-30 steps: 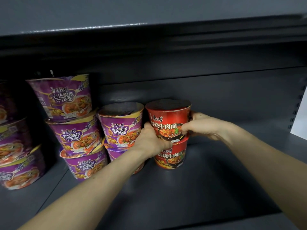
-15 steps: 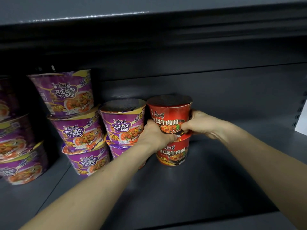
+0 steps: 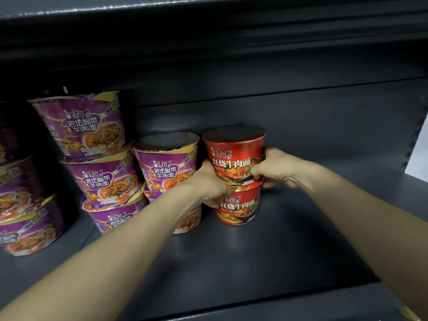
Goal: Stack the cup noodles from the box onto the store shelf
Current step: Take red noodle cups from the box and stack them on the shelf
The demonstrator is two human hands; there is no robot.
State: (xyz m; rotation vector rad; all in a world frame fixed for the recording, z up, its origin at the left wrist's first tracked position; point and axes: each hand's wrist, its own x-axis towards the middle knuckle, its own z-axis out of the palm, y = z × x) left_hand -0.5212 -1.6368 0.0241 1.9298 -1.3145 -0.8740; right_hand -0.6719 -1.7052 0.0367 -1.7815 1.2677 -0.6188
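Note:
Two red cup noodles stand stacked on the dark shelf (image 3: 301, 239). The upper red cup (image 3: 234, 154) sits on the lower red cup (image 3: 238, 208). My left hand (image 3: 208, 184) grips the stack's left side where the two cups meet. My right hand (image 3: 275, 167) holds the upper cup's right side, thumb across its front. Purple cup noodles (image 3: 166, 163) stand directly left of the red stack, touching my left hand.
More purple cups are piled three high further left (image 3: 99, 177) and at the far left edge (image 3: 20, 200). The shelf's back panel (image 3: 324, 126) is close behind. An upper shelf (image 3: 208, 24) overhangs. Bare shelf lies right of the red stack.
Both hands stay on the red stack. My left hand has slid slightly lower toward the seam between the cups; the view has shifted a little.

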